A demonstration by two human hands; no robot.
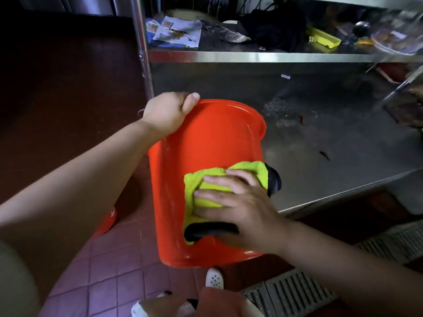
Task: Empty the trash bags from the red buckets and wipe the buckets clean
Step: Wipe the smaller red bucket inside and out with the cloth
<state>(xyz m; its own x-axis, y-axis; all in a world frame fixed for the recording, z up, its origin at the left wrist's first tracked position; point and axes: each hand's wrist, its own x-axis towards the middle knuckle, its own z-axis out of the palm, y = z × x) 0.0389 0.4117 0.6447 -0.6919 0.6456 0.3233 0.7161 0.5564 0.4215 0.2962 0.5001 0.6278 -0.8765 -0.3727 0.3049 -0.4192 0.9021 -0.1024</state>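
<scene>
Beside the steel table, over tiled floor, the left hand grips the tilted red bucket's rim to steady it while the right hand, fingers flat, presses a yellow cloth against its side.

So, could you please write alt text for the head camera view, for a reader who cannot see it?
A person's right hand presses a yellow cloth flat against the outside of a tilted red bucket, while the left hand grips its rim. Behind the bucket stands a steel shelf holding papers and clutter, over a red tile floor.
</scene>
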